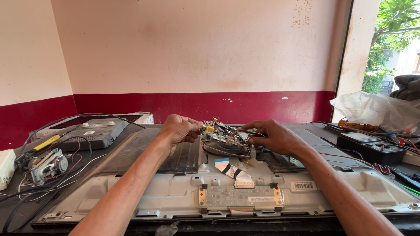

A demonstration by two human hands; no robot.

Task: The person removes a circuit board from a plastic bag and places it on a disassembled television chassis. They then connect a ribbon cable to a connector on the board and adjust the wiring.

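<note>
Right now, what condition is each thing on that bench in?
Circuit board: lifted off the panel, tilted, held at both ends.
Left hand: grip closed on the board's left edge.
Right hand: grip closed on the wires at the board's right edge.
Flat screen panel: lying face down, back cover off.
Ribbon cable: loose, lying bent on the panel.
Multimeter: lying flat on the bench.

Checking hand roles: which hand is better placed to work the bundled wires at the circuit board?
Probably right hand: its fingers already touch the wires; left hand pinches the green circuit board's far edge.
</note>
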